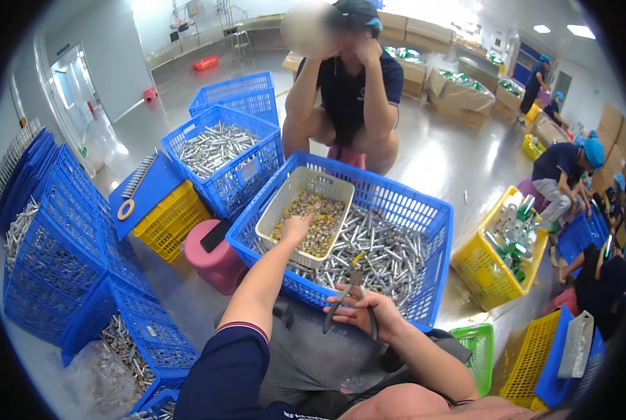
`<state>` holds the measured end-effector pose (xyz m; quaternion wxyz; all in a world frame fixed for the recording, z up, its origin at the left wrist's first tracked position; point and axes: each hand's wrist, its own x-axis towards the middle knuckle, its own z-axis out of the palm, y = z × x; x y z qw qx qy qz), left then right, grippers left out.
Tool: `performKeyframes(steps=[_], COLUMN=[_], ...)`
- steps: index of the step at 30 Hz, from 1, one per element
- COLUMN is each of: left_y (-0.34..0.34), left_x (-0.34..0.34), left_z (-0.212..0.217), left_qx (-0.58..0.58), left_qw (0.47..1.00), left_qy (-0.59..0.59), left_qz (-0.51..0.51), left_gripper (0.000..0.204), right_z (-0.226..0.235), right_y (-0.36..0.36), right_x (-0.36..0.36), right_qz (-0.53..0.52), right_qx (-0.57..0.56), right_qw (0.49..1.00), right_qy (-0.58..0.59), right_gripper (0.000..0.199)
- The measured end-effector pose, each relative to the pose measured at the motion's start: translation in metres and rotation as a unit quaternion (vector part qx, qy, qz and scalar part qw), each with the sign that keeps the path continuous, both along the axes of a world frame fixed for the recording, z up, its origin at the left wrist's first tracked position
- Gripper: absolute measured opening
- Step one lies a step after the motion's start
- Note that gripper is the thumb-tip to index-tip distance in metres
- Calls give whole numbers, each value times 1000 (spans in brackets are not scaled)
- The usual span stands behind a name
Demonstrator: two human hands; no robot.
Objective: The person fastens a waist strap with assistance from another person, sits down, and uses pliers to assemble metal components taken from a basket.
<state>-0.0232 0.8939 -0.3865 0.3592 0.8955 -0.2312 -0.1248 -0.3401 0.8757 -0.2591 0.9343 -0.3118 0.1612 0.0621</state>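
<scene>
Left hand [297,227]: reaching forward to centre frame, fingers dipped into the small brass-coloured parts [313,220]; whether the fingers have closed on one cannot be told.
Right hand [365,313]: lower centre of frame, close to the body, closed around the handles of the pliers [351,297].
Pliers: dark handles, jaws pointing up-frame toward the crate; long axis runs roughly from lower centre to centre.
Small brass-coloured parts: heaped in the white basket [276,210], directly up-frame from both hands; left hand is on them, right hand is well short of them.
White basket: rectangular, long axis slanting from lower left to upper right; rests inside the big blue crate [425,210], on its left half.
Big blue crate: centre frame on the floor; rest of its bed filled with silver metal tubes [386,255], lying jumbled.
Pink stool [218,262]: just left of the big crate.
Yellow crate [169,220]: left of the stool, blue lid resting on top.
Second blue crate [225,157]: upper left of centre, also full of silver tubes.
Seated person [348,84]: top centre, just beyond the big crate, facing it.
Other workers [565,175]: right edge, beside further yellow crates.
</scene>
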Motion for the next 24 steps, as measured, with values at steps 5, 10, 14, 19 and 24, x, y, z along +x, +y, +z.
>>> performKeyframes(steps=[5,10,14,19,24], left_y=[3,2,2,2,62], left_x=[6,7,-4,11,-65], left_z=[-21,-15,9,44,156], left_qx=[11,103,69,-234,-498], left_qw=[1000,989,990,956,778], left_qy=[-21,-110,-118,-174,-305], left_qz=[15,-11,-26,-21,-231], left_gripper=[49,43,44,26,11], right_z=[5,11,3,14,10], right_y=[2,-1,-3,0,-18], right_x=[13,13,10,4,1], right_qz=[-30,-38,-65,-105,-142], right_qx=[5,-16,-13,-36,12], right_qw=[999,999,998,994,990], right_qy=[15,7,-2,-19,2], right_gripper=[61,64,62,59,55])
